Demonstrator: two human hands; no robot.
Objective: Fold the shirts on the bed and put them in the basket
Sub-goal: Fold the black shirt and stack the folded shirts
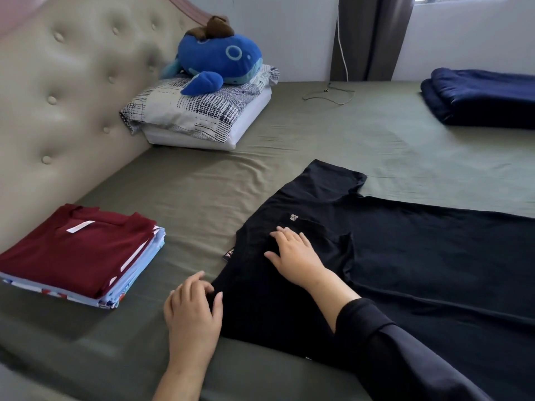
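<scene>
A black shirt (419, 256) lies spread flat on the olive bed sheet (202, 183), with one sleeve reaching toward the far side. My right hand (298, 253) rests flat on its chest area, fingers apart, just below a small logo. My left hand (194, 308) is at the shirt's near left edge, its thumb and fingers pinching the fabric. A stack of folded shirts (81, 256), dark red on top and light blue patterned ones beneath, sits to the left. No basket is in view.
A tufted beige headboard (72, 96) runs along the left. A patterned pillow (197, 111) with a blue whale plush (217, 59) lies at the back. A folded navy blanket (480, 96) is at the far right, and a thin cable (330, 94) lies on the sheet.
</scene>
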